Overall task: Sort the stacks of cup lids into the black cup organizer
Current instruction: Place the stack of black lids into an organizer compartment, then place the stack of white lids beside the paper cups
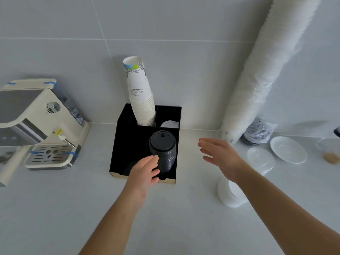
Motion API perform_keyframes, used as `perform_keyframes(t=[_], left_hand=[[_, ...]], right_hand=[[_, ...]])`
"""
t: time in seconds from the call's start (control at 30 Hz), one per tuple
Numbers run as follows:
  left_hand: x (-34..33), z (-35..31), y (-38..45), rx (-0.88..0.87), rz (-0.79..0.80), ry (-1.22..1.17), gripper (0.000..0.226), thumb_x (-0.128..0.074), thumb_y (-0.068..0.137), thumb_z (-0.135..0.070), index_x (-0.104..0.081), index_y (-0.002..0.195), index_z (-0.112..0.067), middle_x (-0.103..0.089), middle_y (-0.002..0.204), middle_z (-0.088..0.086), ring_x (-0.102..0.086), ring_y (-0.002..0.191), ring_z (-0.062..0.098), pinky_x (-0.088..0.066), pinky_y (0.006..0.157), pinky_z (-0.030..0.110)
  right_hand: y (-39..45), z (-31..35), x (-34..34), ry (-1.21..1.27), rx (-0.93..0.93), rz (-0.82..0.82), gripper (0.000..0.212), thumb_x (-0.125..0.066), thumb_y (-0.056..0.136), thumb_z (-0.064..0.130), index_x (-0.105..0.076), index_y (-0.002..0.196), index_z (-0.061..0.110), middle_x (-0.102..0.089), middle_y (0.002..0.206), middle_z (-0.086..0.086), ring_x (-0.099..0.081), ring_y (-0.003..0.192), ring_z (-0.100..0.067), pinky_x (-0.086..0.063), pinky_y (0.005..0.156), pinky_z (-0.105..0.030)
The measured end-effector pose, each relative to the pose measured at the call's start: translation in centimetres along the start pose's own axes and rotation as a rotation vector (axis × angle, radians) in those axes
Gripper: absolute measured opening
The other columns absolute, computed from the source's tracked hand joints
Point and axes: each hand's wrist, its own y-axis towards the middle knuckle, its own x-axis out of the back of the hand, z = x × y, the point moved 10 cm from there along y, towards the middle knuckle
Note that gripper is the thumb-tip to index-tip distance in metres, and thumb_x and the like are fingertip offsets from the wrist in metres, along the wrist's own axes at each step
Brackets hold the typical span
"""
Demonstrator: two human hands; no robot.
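The black cup organizer [128, 142] stands against the wall in the middle of the counter. A stack of black lids [162, 150] stands in its front right compartment. My left hand [145, 172] wraps its fingers around the lower left side of that stack. My right hand [219, 155] hovers open to the right of the organizer, touching nothing. A stack of white lids [230, 196] stands on the counter under my right forearm. Something white [170, 124] shows low in the back right compartment. A tall stack of paper cups [141, 94] fills the back left compartment.
A cream espresso machine [44, 124] stands at the left. A long plastic-wrapped sleeve of white cups [266, 70] leans against the wall at the right. Near it lie a bagged dark stack [257, 131], clear lids [260, 159] and a white saucer [288, 150].
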Motion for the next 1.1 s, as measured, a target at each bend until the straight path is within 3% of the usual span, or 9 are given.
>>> perform_keyframes(t=[0.13,0.27,0.4,0.67,0.77,0.97,1.1], left_hand=[[-1.8,1.0,-1.2,0.003,0.027,0.022,0.012,-0.058,0.095,-0.03,-0.061,0.105,-0.026,-0.064,0.115,0.003,-0.065,0.105,0.021,-0.053,0.093,0.039],[-5.4,2.1,-2.0,0.018,0.081,0.044,0.009,-0.058,0.094,-0.03,-0.063,0.1,-0.024,-0.065,0.11,0.002,-0.066,0.102,0.021,-0.053,0.087,0.035],[-8.9,3.1,-2.2,0.035,0.126,0.104,0.018,-0.059,0.094,-0.029,-0.063,0.109,-0.02,-0.063,0.11,0.005,-0.066,0.102,0.022,-0.051,0.086,0.035],[-14.9,5.0,-0.7,0.084,0.184,0.237,0.011,-0.062,0.093,-0.031,-0.063,0.101,-0.025,-0.066,0.112,0.004,-0.065,0.107,0.024,-0.052,0.081,0.031],[-16.7,6.2,0.2,0.095,0.214,0.309,0.021,-0.065,0.09,-0.035,-0.063,0.108,-0.024,-0.066,0.114,0.002,-0.066,0.104,0.019,-0.053,0.084,0.03],[-20.9,9.0,1.5,0.11,0.302,0.526,0.064,-0.072,0.072,-0.049,-0.057,0.129,-0.025,-0.063,0.122,-0.003,-0.061,0.111,0.016,-0.047,0.099,0.034],[-22.8,10.8,1.3,0.155,0.386,0.507,0.044,-0.068,0.083,-0.042,-0.06,0.126,-0.03,-0.066,0.12,-0.007,-0.061,0.108,0.009,-0.045,0.085,0.028]], right_hand=[[-2.3,-0.6,4.1,0.073,0.02,-0.045,0.022,-0.065,0.094,0.026,-0.068,0.114,0.02,-0.067,0.125,-0.004,-0.061,0.118,-0.019,-0.048,0.104,-0.038],[-4.2,-1.8,9.7,0.097,0.036,-0.139,0.026,-0.065,0.094,0.023,-0.068,0.119,0.015,-0.069,0.124,-0.004,-0.062,0.118,-0.019,-0.049,0.098,-0.035],[-5.2,-4.0,14.2,0.127,0.013,-0.206,0.025,-0.064,0.095,0.021,-0.069,0.119,0.014,-0.07,0.122,-0.006,-0.064,0.117,-0.02,-0.05,0.098,-0.035],[-4.8,-8.9,18.1,0.175,-0.06,-0.251,0.016,-0.065,0.094,0.02,-0.07,0.109,0.02,-0.069,0.12,-0.004,-0.064,0.115,-0.02,-0.05,0.101,-0.038],[-4.5,-11.2,18.5,0.166,-0.095,-0.267,0.026,-0.067,0.093,0.023,-0.069,0.118,0.018,-0.068,0.123,-0.001,-0.063,0.115,-0.017,-0.048,0.105,-0.04],[-4.1,-15.7,17.3,0.122,-0.221,-0.21,0.053,-0.071,0.088,0.038,-0.059,0.136,0.019,-0.064,0.13,-0.001,-0.062,0.109,-0.016,-0.047,0.106,-0.043],[-4.2,-17.3,16.2,0.065,-0.252,-0.169,0.084,-0.074,0.067,0.063,-0.055,0.141,0.028,-0.058,0.139,-0.001,-0.057,0.125,-0.02,-0.044,0.109,-0.048]])
